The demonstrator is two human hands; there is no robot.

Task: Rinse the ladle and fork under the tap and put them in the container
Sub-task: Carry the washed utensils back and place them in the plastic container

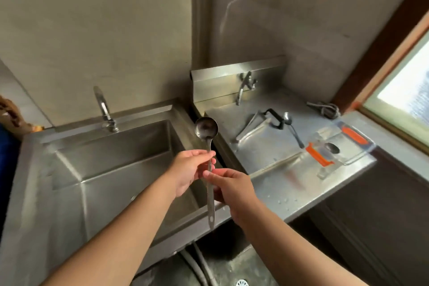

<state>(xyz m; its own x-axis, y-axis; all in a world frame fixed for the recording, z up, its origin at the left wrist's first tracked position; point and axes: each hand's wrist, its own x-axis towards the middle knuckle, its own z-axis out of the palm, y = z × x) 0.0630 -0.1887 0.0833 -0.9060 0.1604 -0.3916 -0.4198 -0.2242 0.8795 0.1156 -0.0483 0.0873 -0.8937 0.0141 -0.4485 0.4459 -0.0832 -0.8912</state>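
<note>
Both hands pinch the ladle (210, 169) upright, left hand (189, 170) above right hand (228, 187), bowl up over the sink (69, 165) edge, probably so drips land inside.

Steel tabletop (278, 190) on the right, wet, with droplets near the front edge. On it, toward the far side: tongs (249, 129) lying flat, a black-handled tool (275, 117) just beside them, a spoon (293, 129) to their right. At the right edge, a clear container (341, 146) with orange clips. Far right corner, a bundled cord (323, 109).
</note>
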